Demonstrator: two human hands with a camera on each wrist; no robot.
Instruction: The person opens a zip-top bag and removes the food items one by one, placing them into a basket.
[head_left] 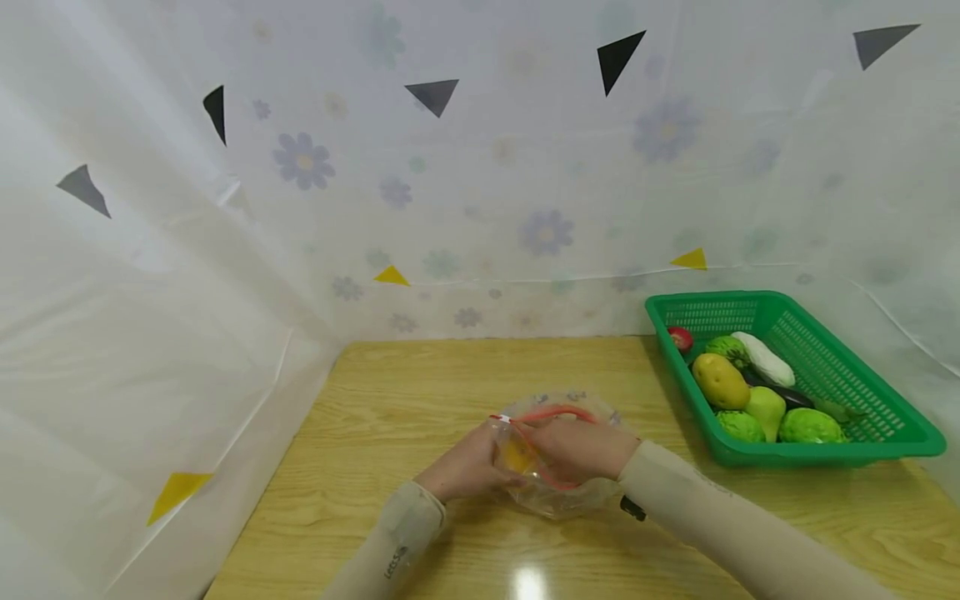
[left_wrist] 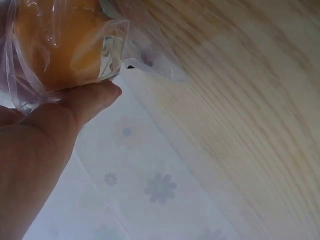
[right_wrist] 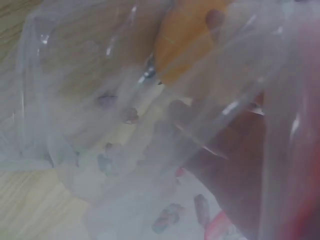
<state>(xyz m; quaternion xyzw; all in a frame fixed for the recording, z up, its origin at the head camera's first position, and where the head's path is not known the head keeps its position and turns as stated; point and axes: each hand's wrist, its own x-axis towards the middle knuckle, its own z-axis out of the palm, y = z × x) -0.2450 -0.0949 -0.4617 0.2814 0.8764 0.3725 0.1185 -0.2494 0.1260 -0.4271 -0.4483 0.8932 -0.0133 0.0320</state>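
A clear plastic zip bag (head_left: 551,502) with a red zip edge and white slider lies over the middle of the table. Inside it is a smooth, round orange-yellow piece, probably fruit (head_left: 517,457), also seen through the film in the left wrist view. My left hand (head_left: 472,465) holds the bag from outside on the left, its thumb (left_wrist: 95,100) along the bag under the fruit. Through the red-edged mouth, my right hand (head_left: 588,446) reaches into the bag, and its fingers meet the fruit (right_wrist: 182,47). Wrinkled film blurs the right fingers' exact hold.
At the right stands a green plastic basket (head_left: 825,454) with a potato (head_left: 720,381), a green pear (head_left: 765,411), a white elongated vegetable (head_left: 763,358) and several other pieces. A flower-patterned sheet (head_left: 480,208) hangs behind the wooden table (head_left: 390,383) and along its left side.
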